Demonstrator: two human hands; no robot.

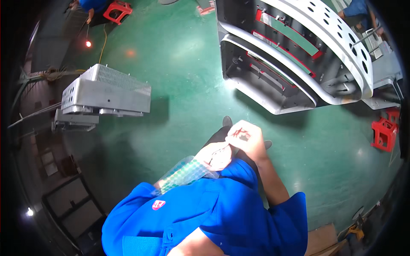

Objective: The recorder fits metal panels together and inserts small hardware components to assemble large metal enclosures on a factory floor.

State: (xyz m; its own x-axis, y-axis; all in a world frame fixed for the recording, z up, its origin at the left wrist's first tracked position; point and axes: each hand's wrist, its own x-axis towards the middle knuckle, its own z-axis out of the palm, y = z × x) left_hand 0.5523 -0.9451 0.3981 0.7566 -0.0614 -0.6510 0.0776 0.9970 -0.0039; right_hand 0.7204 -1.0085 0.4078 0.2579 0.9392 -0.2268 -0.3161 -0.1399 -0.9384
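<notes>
My left hand [217,156] is in front of my body, palm up, with its fingers curled in. Thin dark lines show in its palm, but what they belong to is too small to tell. Along my left forearm, up to the wrist, lies a clear sheet of round green dots [183,174]. Just right of and beyond the left hand, my right hand [248,138] is closed in a pinch, its fingertips close to the left fingers. Anything inside that pinch is too small to make out.
Hanging metal housings with slots and red-edged green strips [294,36] fill the far right. A grey perforated metal box [111,91] hangs at left. Red stools [384,133] stand at right and far left. Other people [92,6] are at the far edges. The floor [183,128] is green.
</notes>
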